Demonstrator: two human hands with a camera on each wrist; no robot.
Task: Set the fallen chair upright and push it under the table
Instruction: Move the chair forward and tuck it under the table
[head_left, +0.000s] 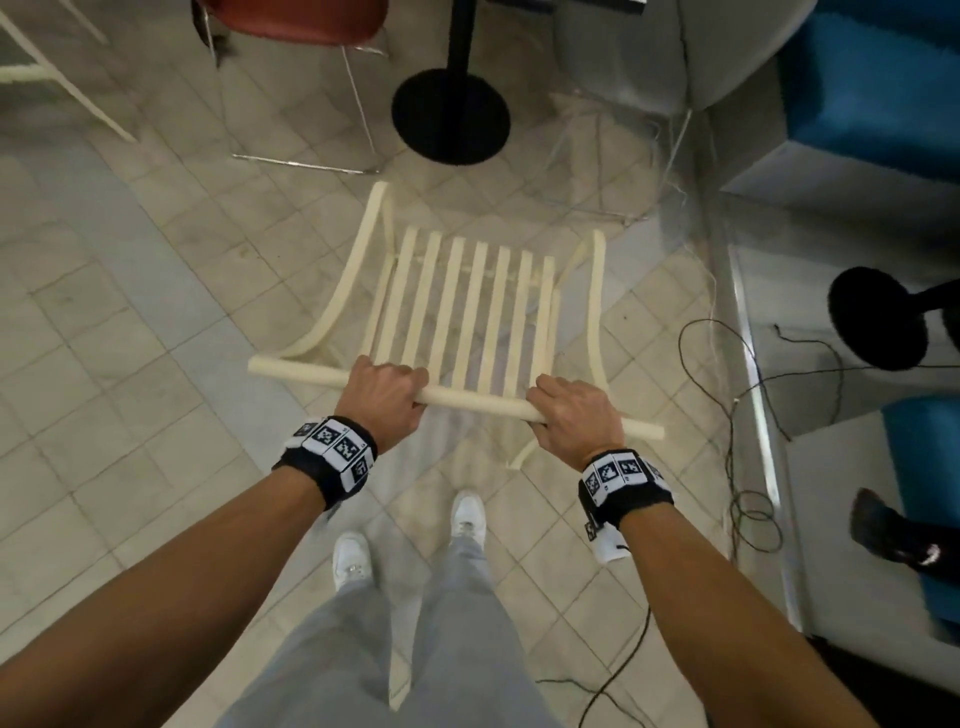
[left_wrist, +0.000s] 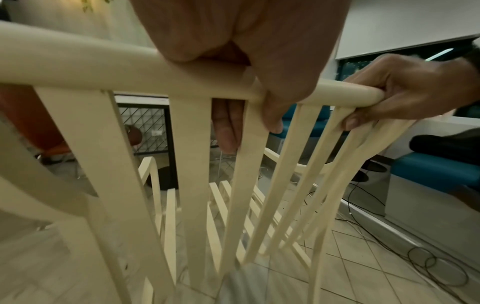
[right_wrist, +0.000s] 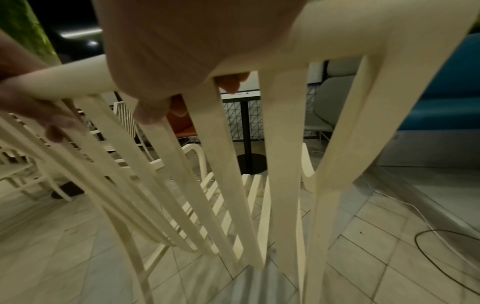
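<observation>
A cream slatted chair (head_left: 447, 306) stands on the tiled floor in front of me, its seat facing away. Both hands hold its round top rail (head_left: 478, 401). My left hand (head_left: 387, 389) grips the rail left of the middle, fingers curled over it. My right hand (head_left: 569, 410) grips it further right, near the rail's end. The left wrist view shows my left hand (left_wrist: 246, 61) wrapped over the rail (left_wrist: 78, 67) and my right hand (left_wrist: 405, 88) at its end. Beyond the chair stands the table's black round base (head_left: 451, 117) and post (head_left: 462, 36); the right wrist view shows its top edge (right_wrist: 241, 94).
A red chair (head_left: 296, 21) stands at the far left of the table base, a grey chair (head_left: 649, 62) at its right. Blue benches (head_left: 872, 78) line the right side. Black cables (head_left: 748, 467) lie on the floor at the right, by a second black base (head_left: 878, 317) and another person's shoe (head_left: 893, 535).
</observation>
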